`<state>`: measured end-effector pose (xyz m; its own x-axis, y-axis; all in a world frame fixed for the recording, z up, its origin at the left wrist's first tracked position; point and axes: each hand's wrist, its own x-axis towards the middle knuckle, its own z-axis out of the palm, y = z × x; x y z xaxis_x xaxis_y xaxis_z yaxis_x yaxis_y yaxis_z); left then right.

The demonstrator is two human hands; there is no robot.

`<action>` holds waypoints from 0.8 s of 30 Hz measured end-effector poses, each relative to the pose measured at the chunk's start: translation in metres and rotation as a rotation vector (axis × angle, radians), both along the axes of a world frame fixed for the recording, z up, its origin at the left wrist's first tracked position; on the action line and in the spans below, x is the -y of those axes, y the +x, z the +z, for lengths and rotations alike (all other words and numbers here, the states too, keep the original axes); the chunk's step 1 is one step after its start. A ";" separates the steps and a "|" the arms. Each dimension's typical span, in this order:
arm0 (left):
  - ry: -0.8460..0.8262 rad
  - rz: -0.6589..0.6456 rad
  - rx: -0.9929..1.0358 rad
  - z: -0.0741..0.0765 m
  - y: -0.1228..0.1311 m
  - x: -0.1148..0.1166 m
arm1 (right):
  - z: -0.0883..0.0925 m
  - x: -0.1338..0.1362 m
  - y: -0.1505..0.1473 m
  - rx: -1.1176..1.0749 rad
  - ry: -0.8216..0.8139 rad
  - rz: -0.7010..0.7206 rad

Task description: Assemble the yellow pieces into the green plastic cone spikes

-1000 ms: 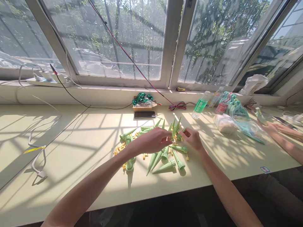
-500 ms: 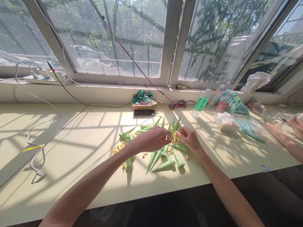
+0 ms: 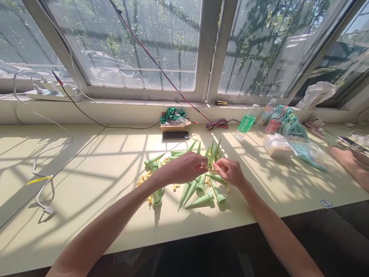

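Seems light, stiff: grasp green spike [image 3: 199,201], five o'clock from left hand [image 3: 189,167], by collar [image 3: 211,196]; cannot tell either grip, right hand [image 3: 231,172] included.

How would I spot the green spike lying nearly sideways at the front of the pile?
On the pale table, find the green spikes piled among yellow pieces. At the front lies the sideways spike. Its tip points left and wide end right, while its closest neighbours lie more front to back.
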<state>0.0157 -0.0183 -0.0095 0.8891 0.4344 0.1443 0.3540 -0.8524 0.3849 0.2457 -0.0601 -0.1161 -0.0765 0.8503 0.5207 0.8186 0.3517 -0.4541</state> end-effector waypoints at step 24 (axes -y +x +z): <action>0.024 0.010 0.008 0.006 -0.004 0.001 | 0.029 0.041 -0.017 0.435 -0.488 0.093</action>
<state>0.0115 -0.0196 -0.0036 0.8833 0.4398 0.1622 0.3597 -0.8578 0.3672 0.2285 -0.1008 -0.0867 -0.2778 0.9605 -0.0177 0.9395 0.2678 -0.2136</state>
